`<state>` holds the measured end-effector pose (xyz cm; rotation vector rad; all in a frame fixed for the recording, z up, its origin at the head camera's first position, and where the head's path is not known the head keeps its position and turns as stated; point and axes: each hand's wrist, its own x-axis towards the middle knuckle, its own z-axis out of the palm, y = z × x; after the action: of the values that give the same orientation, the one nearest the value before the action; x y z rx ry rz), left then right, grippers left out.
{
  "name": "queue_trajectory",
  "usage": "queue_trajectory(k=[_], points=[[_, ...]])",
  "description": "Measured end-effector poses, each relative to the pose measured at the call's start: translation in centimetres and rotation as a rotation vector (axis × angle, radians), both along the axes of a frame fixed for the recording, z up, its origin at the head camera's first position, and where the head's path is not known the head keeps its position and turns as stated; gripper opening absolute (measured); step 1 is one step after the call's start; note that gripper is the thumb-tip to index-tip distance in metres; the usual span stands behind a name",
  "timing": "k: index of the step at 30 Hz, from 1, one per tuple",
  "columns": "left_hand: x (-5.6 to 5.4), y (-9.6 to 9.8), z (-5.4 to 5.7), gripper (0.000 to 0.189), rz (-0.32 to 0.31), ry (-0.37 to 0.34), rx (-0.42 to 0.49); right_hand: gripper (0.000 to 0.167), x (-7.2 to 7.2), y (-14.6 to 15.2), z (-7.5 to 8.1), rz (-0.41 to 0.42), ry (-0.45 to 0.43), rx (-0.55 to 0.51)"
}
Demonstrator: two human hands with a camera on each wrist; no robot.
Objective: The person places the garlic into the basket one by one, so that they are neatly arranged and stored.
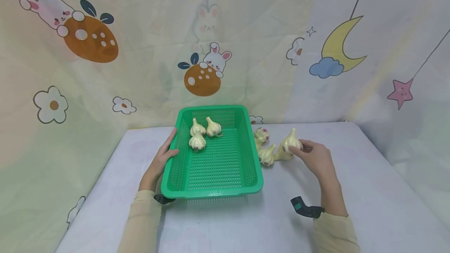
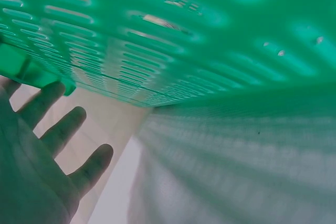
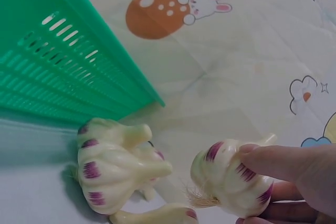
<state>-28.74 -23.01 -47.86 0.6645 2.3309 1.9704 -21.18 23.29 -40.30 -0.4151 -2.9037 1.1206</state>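
Observation:
A green plastic basket (image 1: 216, 167) stands on the white table, with three pale garlic bulbs (image 1: 197, 140) at its far left inside. My left hand (image 1: 158, 163) holds its left side, thumb over the rim; in the left wrist view the other fingers (image 2: 65, 129) stretch out, spread, beside the slotted wall. My right hand (image 1: 316, 157) pinches a garlic bulb (image 1: 291, 140) between thumb and fingers, its stem pointing up in the head view. Purple streaks and a tuft of roots show on this held bulb (image 3: 231, 177). Just left of it lie several more garlic bulbs (image 1: 267, 156).
The loose bulbs lie close to the basket's right wall (image 3: 79, 66). Behind the table (image 1: 218, 225) hangs a cloth (image 1: 154, 69) printed with rabbits, flowers and a moon. Black bands (image 1: 307, 209) sit on both wrists.

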Motion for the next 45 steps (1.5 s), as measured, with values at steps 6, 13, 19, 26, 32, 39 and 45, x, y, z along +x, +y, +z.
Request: queue_trajectory(k=[6, 13, 19, 26, 32, 39, 45], points=[[0.2, 0.0, 0.4, 0.070, -0.005, -0.008, 0.004, 0.085, 0.0, -0.6, 0.3, 0.000, 0.020, 0.000], [0.0, -0.1, 0.0, 0.071, -0.015, 0.002, 0.007, 0.083, 0.2, -1.2, 0.8, 0.021, 0.050, 0.001], [-0.1, 0.0, 0.1, 0.072, -0.020, 0.002, 0.014, 0.082, 0.3, -1.6, 1.2, 0.027, 0.067, 0.004], [0.1, 0.0, 0.2, 0.069, -0.011, -0.006, 0.011, 0.080, 0.4, -2.1, 1.4, 0.037, 0.091, -0.010], [0.1, -0.1, 0.1, 0.070, -0.015, -0.002, 0.010, 0.081, 0.3, -2.5, 1.4, 0.055, 0.107, -0.009], [0.2, -0.1, 0.2, 0.070, -0.015, -0.003, 0.008, 0.082, 0.4, -2.9, 1.6, 0.065, 0.113, -0.004], [0.6, 0.2, 1.0, 0.070, -0.015, -0.015, 0.016, 0.081, 0.5, -3.3, 1.8, 0.078, 0.138, 0.014]])
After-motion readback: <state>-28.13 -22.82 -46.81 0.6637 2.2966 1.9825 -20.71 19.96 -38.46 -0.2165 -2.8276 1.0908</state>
